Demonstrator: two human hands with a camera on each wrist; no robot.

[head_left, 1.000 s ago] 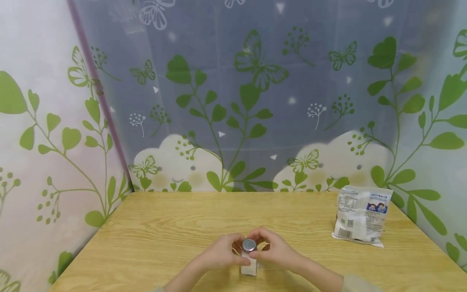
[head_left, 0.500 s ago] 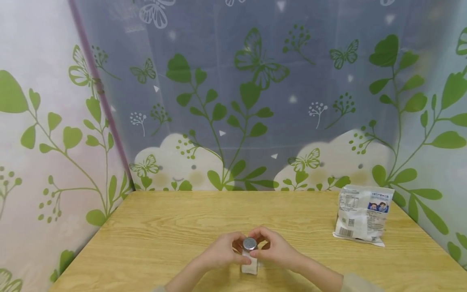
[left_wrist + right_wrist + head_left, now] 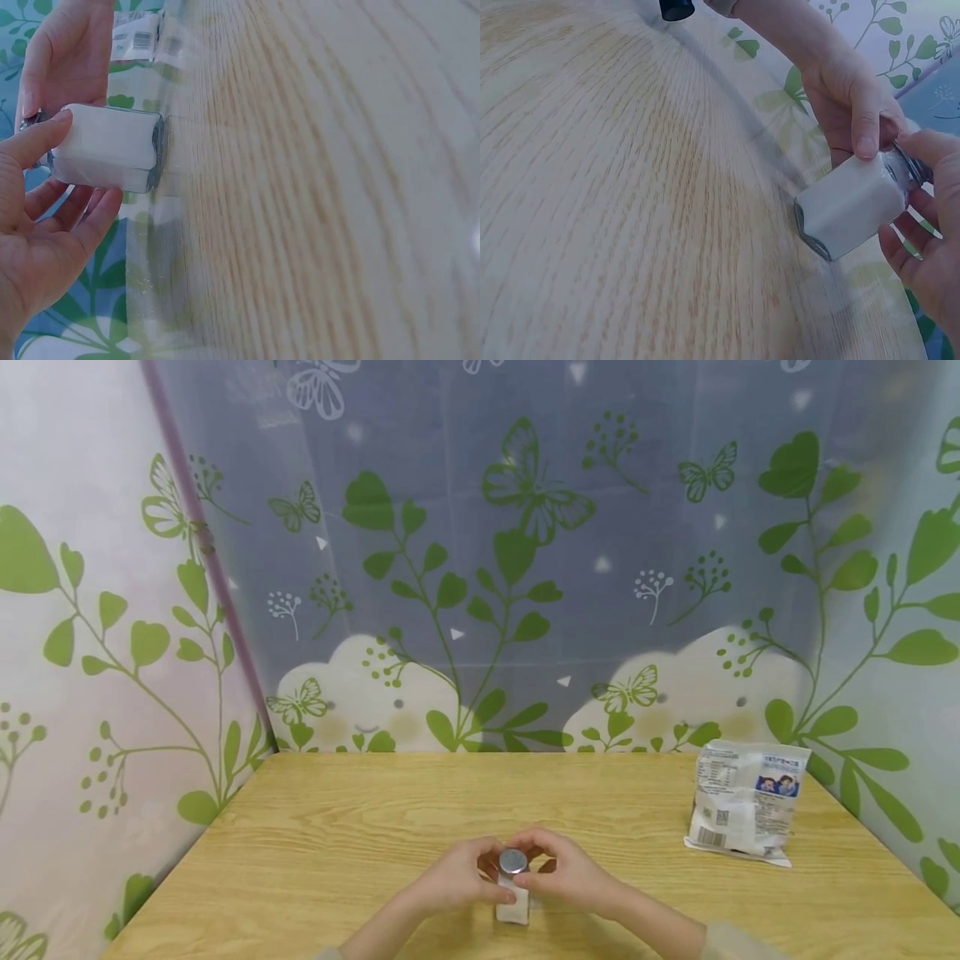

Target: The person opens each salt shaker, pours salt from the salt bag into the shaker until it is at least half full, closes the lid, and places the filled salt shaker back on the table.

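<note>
A square glass shaker point(image 3: 512, 912) filled with white grains, probably salt, stands upright on the table near its front. Its round metal cap point(image 3: 513, 861) faces up. My left hand point(image 3: 453, 877) holds the glass body, thumb across the near face, as the left wrist view shows with the shaker body point(image 3: 105, 146). From the other side my right hand point(image 3: 566, 872) pinches around the cap and neck, thumb in front and fingers behind. In the right wrist view the shaker point(image 3: 851, 206) has its base right at the tabletop, and the right fingers partly hide the cap.
A white printed snack bag point(image 3: 746, 802) stands at the right rear of the wood-grain table point(image 3: 315, 827). Patterned curtains point(image 3: 465, 568) with leaves and butterflies enclose the back and sides. A black cylindrical thing point(image 3: 676, 9) shows near the left forearm.
The right hand's fingers shift slightly around the cap. The shaker, the left hand and the bag keep their places; the head view moved a little at first.
</note>
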